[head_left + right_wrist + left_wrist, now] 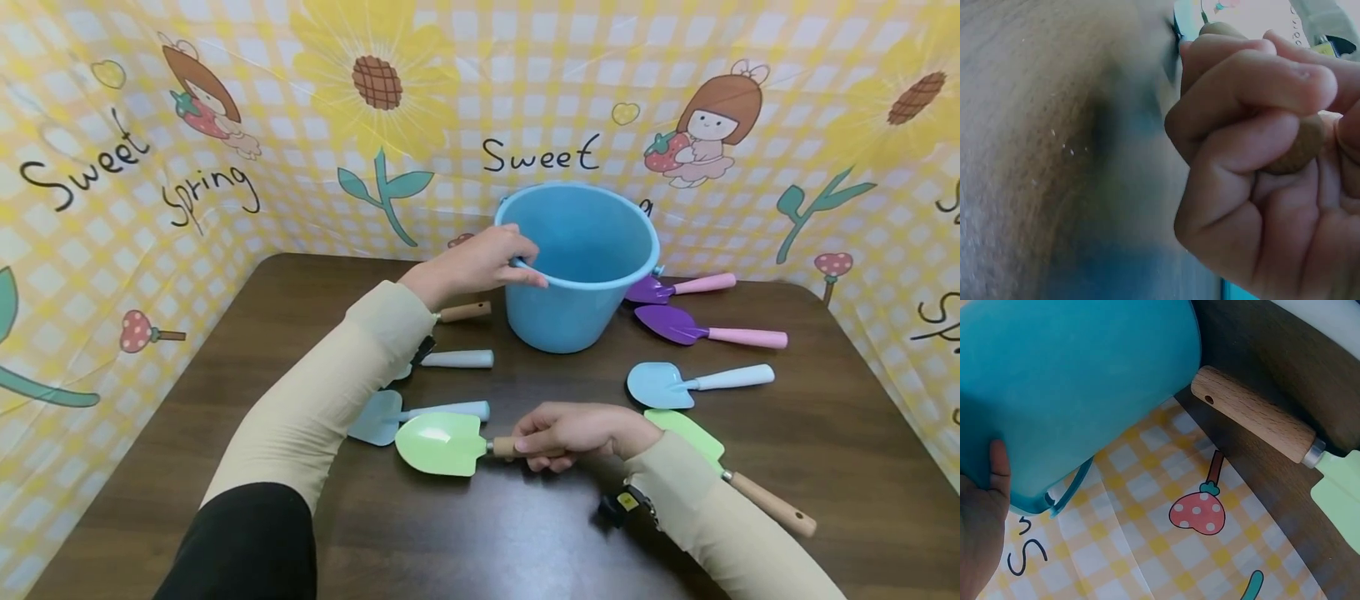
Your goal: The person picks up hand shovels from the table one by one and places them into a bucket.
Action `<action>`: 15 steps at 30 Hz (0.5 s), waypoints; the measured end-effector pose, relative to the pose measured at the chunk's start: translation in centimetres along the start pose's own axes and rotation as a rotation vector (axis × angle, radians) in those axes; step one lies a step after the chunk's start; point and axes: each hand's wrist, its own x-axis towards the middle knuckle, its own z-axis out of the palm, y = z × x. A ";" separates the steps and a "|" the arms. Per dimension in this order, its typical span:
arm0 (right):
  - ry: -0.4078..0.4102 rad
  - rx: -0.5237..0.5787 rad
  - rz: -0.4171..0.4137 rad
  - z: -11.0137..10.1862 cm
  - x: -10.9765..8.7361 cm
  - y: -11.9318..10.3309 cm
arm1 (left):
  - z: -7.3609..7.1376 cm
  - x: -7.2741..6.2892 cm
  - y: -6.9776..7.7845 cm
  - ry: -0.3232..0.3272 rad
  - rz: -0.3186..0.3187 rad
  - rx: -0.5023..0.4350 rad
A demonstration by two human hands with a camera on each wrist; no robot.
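Beige sleeves [300,400] reach in nearest the camera, the left one black towards the elbow. Beyond them hangs a yellow-and-white checked cloth [465,92] printed with flowers, girls and lettering, behind a dark brown wood-grain table [420,542]. Towards the table's back stands a light blue round bucket [562,325], upright, its mouth facing up. The left hand [480,260] grips the bucket's near-left rim, a digit pressed against the outer wall. The right hand [581,433], in front of the bucket, has its fingers curled round the wooden handle of a glossy light green metal trowel [438,444], whose blade points left; whether that blade touches the table cannot be told. Left of the bucket lie two pale blue trowels, one nearer [450,411] and one farther [457,359], and behind them a wooden-handled green trowel [465,312], partly hidden by the left arm. On the right lie two purple trowels with pink handles, the front one [675,325] beside the back one [705,285], then a light blue trowel [667,387] and, partly behind the right sleeve, another green trowel [765,500] with a wooden handle. Smallest is a black wrist device [626,502] with a yellow label below the right cuff.
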 end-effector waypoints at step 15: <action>0.054 0.061 -0.098 -2.1 -3.7 -0.1 | 0.1 0.0 -0.5 0.010 -0.025 0.014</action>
